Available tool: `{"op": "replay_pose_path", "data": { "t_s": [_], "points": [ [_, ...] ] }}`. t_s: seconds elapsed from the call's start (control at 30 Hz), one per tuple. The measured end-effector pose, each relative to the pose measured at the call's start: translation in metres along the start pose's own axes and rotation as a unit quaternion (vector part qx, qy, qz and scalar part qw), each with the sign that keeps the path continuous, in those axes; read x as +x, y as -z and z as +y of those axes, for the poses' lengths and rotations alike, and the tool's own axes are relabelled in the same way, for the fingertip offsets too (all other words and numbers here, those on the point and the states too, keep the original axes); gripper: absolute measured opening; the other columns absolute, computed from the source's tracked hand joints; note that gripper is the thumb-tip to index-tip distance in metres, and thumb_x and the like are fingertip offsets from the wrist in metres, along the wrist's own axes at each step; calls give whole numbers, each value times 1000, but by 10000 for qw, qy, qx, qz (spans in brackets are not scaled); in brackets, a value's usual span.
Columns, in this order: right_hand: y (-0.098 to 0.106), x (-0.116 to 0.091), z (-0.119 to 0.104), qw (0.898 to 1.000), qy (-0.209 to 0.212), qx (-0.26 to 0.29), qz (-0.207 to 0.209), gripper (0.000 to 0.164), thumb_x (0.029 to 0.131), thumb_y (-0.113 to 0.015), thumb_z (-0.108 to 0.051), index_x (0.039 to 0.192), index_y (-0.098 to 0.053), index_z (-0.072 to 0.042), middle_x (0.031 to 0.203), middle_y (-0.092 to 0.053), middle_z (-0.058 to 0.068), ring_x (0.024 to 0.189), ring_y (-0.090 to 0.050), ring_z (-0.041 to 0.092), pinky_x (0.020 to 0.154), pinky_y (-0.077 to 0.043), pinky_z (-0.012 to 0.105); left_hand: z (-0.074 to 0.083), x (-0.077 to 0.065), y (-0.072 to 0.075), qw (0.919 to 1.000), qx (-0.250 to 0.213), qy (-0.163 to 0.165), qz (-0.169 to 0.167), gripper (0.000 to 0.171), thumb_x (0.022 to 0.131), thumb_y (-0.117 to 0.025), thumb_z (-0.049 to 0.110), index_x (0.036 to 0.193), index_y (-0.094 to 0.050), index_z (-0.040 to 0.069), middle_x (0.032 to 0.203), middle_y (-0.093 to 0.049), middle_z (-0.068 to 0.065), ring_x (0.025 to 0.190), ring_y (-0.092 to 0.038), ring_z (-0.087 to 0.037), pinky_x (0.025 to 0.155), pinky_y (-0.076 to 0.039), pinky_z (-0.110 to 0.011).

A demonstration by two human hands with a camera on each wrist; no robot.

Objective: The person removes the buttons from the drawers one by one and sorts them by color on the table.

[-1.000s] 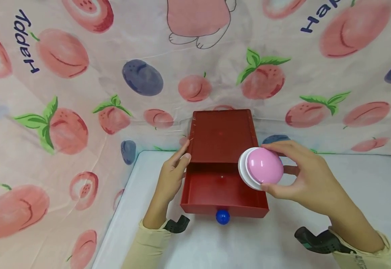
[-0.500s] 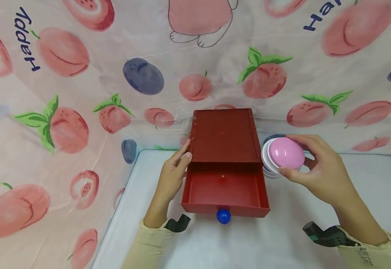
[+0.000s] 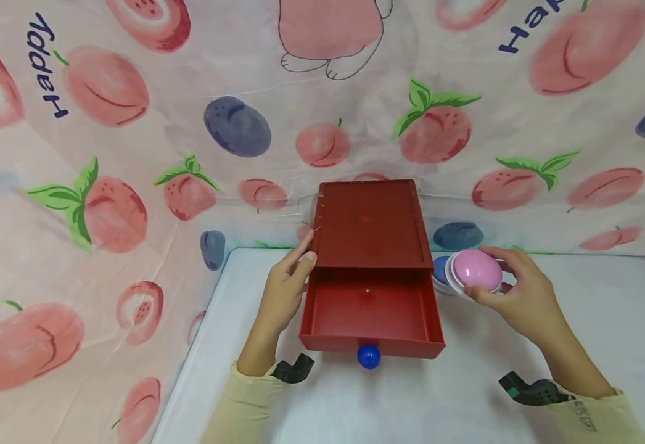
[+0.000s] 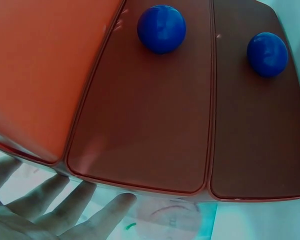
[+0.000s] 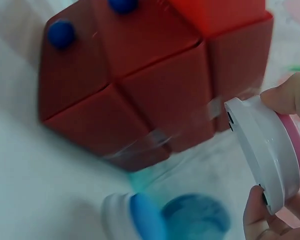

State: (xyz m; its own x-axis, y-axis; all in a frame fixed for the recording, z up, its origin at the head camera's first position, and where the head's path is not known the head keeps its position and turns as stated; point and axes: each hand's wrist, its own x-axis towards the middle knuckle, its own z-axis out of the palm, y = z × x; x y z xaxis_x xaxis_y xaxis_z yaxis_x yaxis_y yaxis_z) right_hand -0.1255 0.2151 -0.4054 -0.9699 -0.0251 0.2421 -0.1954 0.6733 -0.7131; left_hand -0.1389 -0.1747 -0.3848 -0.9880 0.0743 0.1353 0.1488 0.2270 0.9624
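Observation:
A small red drawer cabinet (image 3: 369, 222) stands on the white table, its top drawer (image 3: 369, 317) pulled out and bare inside. My left hand (image 3: 285, 290) rests against the cabinet's left side, fingers extended; the left wrist view shows these straight fingers (image 4: 97, 220) along the side. To the cabinet's right, my right hand (image 3: 525, 296) pinches a round push button with a pink dome (image 3: 478, 269) between thumb and fingers. Its white base (image 5: 270, 150) shows edge-on in the right wrist view. Just left of it stands a similar blue-domed button (image 3: 441, 269), partly hidden in the head view.
Two lower drawers (image 4: 140, 120) are closed, with blue round knobs (image 4: 161, 29). Another blue knob (image 3: 369, 357) sticks out from the pulled-out drawer's front. A fruit-printed cloth (image 3: 333, 123) hangs behind the table. White tabletop (image 3: 389, 407) lies in front.
My right hand has carried the pink button from above the open drawer to the right, then lower, beside the blue button. My left hand has stayed at the cabinet's side.

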Motion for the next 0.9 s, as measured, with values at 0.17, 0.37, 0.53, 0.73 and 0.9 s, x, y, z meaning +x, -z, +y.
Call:
{"op": "replay_pose_path", "data": {
  "t_s": [0.17,0.37,0.53,0.73,0.9],
  "points": [
    [-13,-2,22,9993,-287,-118,-185,79,82,-87,-33,146,-50,-7,139,-50,23,121,-50,44,77,-53,16,3,-1,-1,10000,60,43,42,48,105,-52,46,153,-46,41,158,-45,5,137,-54,-25,93,-59,-52],
    [-29,-7,45,9982,-401,-181,-402,80,83,-86,-38,146,-49,-5,139,-50,25,121,-50,46,83,-58,63,2,-1,-1,9999,39,67,76,48,105,-53,45,153,-46,40,158,-45,3,137,-54,-27,93,-59,-52],
    [-38,-10,56,9959,-563,-224,-678,82,83,-85,-40,146,-48,-4,140,-49,26,123,-50,48,84,-59,62,0,-1,-2,10000,6,88,42,48,105,-53,44,153,-46,41,158,-45,3,137,-54,-27,94,-58,-54],
    [-46,-11,63,9908,-834,-151,-1054,85,82,-86,-38,147,-44,-2,143,-48,28,124,-53,51,88,-59,58,1,-1,-1,9999,73,71,66,47,105,-52,46,152,-47,42,157,-47,4,136,-55,-26,92,-59,-53],
    [-46,-13,67,9898,-841,-90,-1145,86,80,-87,-39,145,-45,-2,142,-50,27,123,-54,51,86,-60,57,2,-1,-3,9999,72,74,74,48,105,-53,45,152,-46,42,157,-46,5,135,-55,-26,92,-60,-52]
  ]
}}
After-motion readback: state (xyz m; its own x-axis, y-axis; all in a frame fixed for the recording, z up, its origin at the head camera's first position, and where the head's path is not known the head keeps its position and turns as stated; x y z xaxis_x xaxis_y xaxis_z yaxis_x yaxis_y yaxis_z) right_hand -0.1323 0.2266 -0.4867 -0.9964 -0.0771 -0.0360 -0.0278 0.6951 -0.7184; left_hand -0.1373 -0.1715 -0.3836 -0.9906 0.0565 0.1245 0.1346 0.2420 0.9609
